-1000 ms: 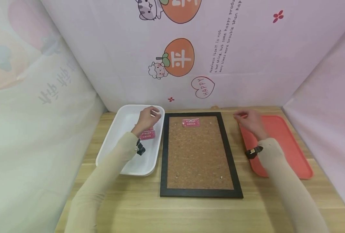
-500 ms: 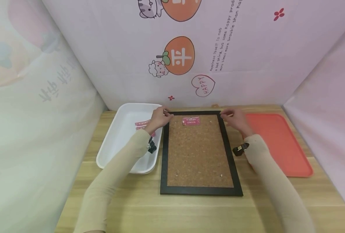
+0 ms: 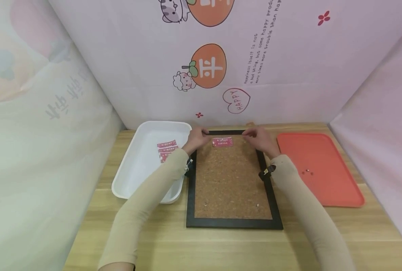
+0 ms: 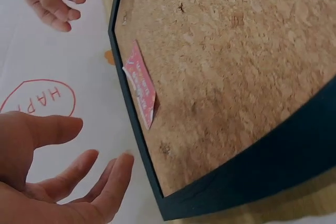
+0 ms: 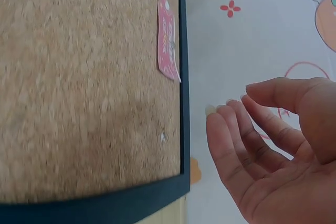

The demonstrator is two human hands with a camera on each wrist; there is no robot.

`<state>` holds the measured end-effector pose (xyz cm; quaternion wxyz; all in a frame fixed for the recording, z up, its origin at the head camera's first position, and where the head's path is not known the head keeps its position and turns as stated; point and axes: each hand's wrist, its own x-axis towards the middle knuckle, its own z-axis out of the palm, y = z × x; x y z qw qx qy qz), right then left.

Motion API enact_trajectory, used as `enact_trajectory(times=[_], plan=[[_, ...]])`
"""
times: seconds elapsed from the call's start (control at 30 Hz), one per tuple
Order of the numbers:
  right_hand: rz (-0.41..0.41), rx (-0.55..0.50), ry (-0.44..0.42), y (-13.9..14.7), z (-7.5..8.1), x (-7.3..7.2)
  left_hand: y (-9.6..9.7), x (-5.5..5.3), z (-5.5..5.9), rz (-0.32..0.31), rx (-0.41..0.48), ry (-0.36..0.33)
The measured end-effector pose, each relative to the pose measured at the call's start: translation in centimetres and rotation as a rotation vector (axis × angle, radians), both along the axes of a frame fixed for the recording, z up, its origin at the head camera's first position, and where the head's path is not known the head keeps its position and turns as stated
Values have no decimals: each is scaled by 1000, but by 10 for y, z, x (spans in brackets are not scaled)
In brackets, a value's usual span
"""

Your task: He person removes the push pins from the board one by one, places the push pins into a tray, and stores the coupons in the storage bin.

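A pink printed card [image 3: 222, 142] lies near the far edge of a cork board [image 3: 233, 180] with a black frame. My left hand [image 3: 196, 138] hovers over the board's far left corner, left of the card. In the left wrist view its thumb and fingers [image 4: 118, 182] are spread apart around nothing. On the card's other side, my right hand [image 3: 260, 141] is above the far right corner, its relaxed fingers [image 5: 220, 135] holding nothing in the right wrist view. In that view the card [image 5: 167, 40] bows up slightly from the cork.
At the left stands a white tray [image 3: 122, 180] with several pink cards [image 3: 167, 145] in it, partly behind my left sleeve. A red tray [image 3: 334, 162] at the right bears small objects [image 3: 307, 171]. A printed backdrop [image 3: 289, 101] rises behind the table.
Both hands have moved inward from the trays toward the pink card on the board. The small objects on the red tray have come into sight.
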<state>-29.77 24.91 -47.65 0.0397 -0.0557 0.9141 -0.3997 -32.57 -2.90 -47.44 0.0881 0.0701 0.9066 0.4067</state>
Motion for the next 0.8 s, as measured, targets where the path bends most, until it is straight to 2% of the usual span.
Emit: enact_trajectory(times=[0.2,0.43,0.67,0.8], plan=[[41,20,68,-15,-10,-8,8,-2,-10,32,-3,-9],[78,-78,-43,-27,-17,-8,16,0,-14,67,-23,-68],[32,-97,-89,-42,-28,-18,23,-2,-24,86,-40,-61],[-27,-35,-115,-48,-31,-24,26,-3,-27,94,-23,-41]])
